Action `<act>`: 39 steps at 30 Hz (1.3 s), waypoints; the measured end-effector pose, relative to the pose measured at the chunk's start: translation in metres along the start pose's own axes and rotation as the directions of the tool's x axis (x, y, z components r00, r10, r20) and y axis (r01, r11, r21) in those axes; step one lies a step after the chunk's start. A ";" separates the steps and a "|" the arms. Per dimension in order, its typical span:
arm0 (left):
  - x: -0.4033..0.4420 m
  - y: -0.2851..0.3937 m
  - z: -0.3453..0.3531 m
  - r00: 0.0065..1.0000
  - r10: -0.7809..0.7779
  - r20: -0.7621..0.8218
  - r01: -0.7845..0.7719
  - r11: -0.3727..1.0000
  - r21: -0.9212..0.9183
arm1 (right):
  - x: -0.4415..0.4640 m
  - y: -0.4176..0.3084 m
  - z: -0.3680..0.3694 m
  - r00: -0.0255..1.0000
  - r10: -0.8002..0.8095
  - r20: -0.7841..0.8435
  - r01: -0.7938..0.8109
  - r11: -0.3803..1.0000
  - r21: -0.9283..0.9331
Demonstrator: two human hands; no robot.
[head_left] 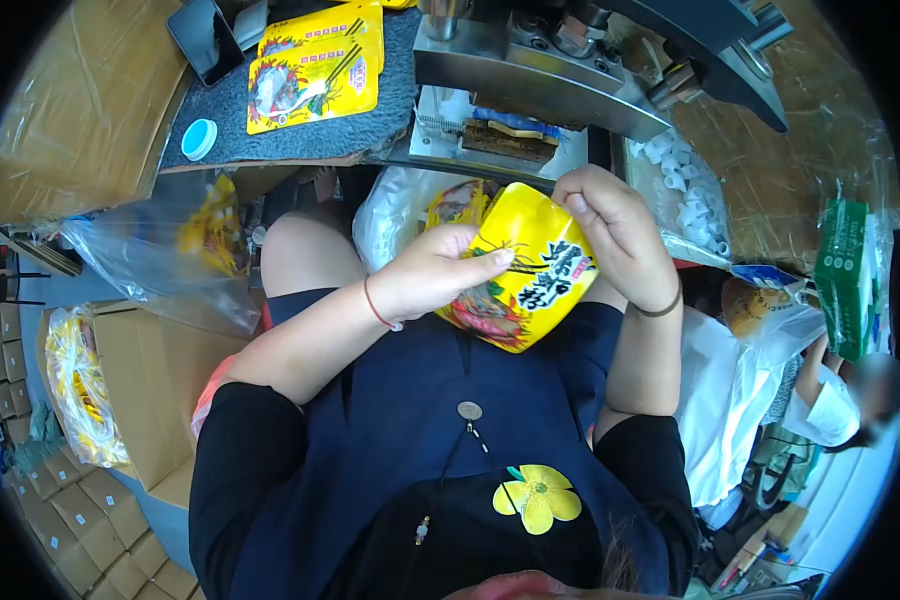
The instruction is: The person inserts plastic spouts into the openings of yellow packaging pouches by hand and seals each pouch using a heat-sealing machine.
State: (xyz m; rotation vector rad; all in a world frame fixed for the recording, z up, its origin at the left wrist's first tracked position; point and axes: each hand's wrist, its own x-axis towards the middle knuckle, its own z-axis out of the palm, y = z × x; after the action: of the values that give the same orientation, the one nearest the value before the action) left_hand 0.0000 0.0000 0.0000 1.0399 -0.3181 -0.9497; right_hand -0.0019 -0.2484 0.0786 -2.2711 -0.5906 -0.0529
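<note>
Plainly, in the head view, both forearms reached in over the lap and met at a yellow pouch (535, 300). The pouch hung tilted above the dark blue apron (410, 390), its printed face turned up to the camera. The left hand (435, 268) grasped it by the side edge — thumb laid flat across the print and pointing toward the right hand, the other fingers mostly hidden behind. The left forearm slanted inward, with a thin red cord (375, 303) around the wrist.

The right hand (610, 225) was raised at the pouch's upper corner, its fingers curled in and clenched, thumb bent against them; whether the corner was pinched between them could not be told. Its forearm stood steeper, a dark band (662, 307) at the wrist, the hand leaning inward.

Beyond the hands, a metal press (540, 85) stood at the bench, with white spouts (685, 190) piled beside it. Two more pouches (310, 85) overlapped on a grey-blue cloth (395, 95) — near a phone (205, 42) and a round teal-lined cap (199, 139). An open cardboard box (155, 390) stood beyond the left arm, and another person (825, 400) showed at the far right.
</note>
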 end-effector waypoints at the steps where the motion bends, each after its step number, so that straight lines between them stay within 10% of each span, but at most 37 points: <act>1: 0.002 -0.002 0.008 0.999 -0.045 0.016 0.046 0.996 -0.072 | -0.003 -0.001 -0.004 1.000 0.022 0.007 -0.022 0.999 0.037; 6: 0.017 0.001 -0.013 0.989 -0.069 -0.131 0.047 0.985 -0.166 | -0.015 0.059 -0.027 0.889 -0.094 -0.448 -0.264 0.695 -0.669; 9: 0.030 0.018 -0.029 0.978 -0.001 -0.207 -0.025 0.992 -0.121 | -0.035 0.090 -0.043 0.844 0.367 -0.393 -0.536 0.525 -0.661; 15: 0.043 0.029 -0.034 0.975 0.065 -0.211 -0.092 0.988 -0.123 | -0.038 0.103 -0.033 0.874 0.256 -0.414 -0.477 0.614 -0.629; 17: 0.036 0.035 -0.056 0.801 0.385 -0.459 -0.192 0.890 0.413 | -0.039 0.107 -0.033 0.849 0.237 -0.472 -0.506 0.622 -0.598; 18: 0.031 0.051 -0.071 0.731 0.499 -0.465 -0.336 0.857 0.391 | -0.045 0.118 -0.033 0.837 0.216 -0.502 -0.515 0.618 -0.594; 19: 0.024 0.067 -0.089 0.509 0.708 -0.489 -0.156 0.635 0.757 | -0.050 0.124 -0.033 0.824 0.198 -0.531 -0.527 0.612 -0.590; 20: 0.016 0.083 -0.109 0.324 0.941 -0.093 0.142 0.049 0.989 | -0.049 0.121 -0.036 0.814 0.250 -0.525 -0.553 0.612 -0.565; 23: -0.010 0.066 -0.161 0.699 0.714 -0.029 0.453 -0.411 0.791 | -0.055 0.129 -0.048 0.916 0.164 -0.366 -0.361 0.734 -0.575; 26: -0.039 0.063 -0.118 0.793 0.602 0.096 0.183 -0.385 0.905 | -0.055 0.107 -0.047 0.862 -0.011 -0.508 -0.358 0.695 -0.624; 30: -0.048 0.048 -0.120 0.604 0.753 -0.261 0.078 0.270 0.960 | -0.047 0.064 -0.023 0.773 0.134 -0.620 -0.383 0.878 -0.288; 32: -0.041 0.039 -0.108 0.697 0.672 -0.250 -0.086 0.424 0.901 | -0.024 0.020 0.005 0.857 0.061 -0.512 -0.274 0.895 -0.352; 35: -0.026 0.033 -0.070 0.863 0.460 -0.209 -0.193 0.683 0.705 | -0.005 -0.003 0.028 0.955 -0.003 -0.297 0.013 1.000 0.029; 37: -0.016 0.027 -0.049 0.900 0.392 -0.193 -0.172 0.723 0.669 | 0.004 -0.026 0.030 0.933 0.178 -0.312 -0.095 0.960 0.264; 39: -0.010 0.026 -0.025 0.920 0.352 -0.171 -0.161 0.738 0.655 | 0.018 -0.029 0.033 0.929 -0.026 -0.370 0.051 0.997 0.059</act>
State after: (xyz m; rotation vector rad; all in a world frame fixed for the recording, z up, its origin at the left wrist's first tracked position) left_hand 0.0236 0.0270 0.0109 1.6853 -0.5492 -0.4126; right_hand -0.0029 -0.2002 0.0792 -2.1094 -0.4281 -0.4633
